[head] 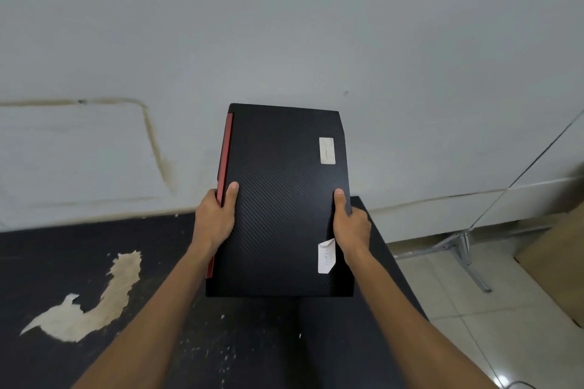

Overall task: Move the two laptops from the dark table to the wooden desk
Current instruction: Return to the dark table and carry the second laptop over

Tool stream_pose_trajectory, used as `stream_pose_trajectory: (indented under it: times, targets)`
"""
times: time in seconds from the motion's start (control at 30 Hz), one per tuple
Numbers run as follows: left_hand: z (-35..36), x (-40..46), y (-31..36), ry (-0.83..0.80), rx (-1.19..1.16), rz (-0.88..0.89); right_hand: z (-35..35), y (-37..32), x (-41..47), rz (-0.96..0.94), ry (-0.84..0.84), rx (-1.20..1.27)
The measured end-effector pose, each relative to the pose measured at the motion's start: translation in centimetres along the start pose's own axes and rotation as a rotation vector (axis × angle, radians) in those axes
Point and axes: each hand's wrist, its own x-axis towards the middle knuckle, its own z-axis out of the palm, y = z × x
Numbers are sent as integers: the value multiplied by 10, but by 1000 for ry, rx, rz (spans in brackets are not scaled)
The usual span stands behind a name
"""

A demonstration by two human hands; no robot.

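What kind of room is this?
Probably a bare workroom or storeroom: a stained grey wall, a dark table with peeling surface, tiled floor, and a closed laptop being carried.

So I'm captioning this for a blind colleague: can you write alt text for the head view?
Two bare hands, left hand and right hand, hold a closed black laptop with a red edge by its sides above a dark table. Two pale stickers sit on its lid; a grey wall is behind.
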Motion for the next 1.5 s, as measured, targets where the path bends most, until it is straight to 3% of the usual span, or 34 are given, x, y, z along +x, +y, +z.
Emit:
stream_pose_trajectory:
  times: [0.33,1.03,1.5]
  targets:
    - [62,-23,47,-85,-32,107,-85,13,5,22,147,39]
    - [260,-128,136,-625,-100,298,-291,110,-61,250,692,-11]
    - [381,-253,219,-943,-133,497,-426,171,-138,361,1045,80]
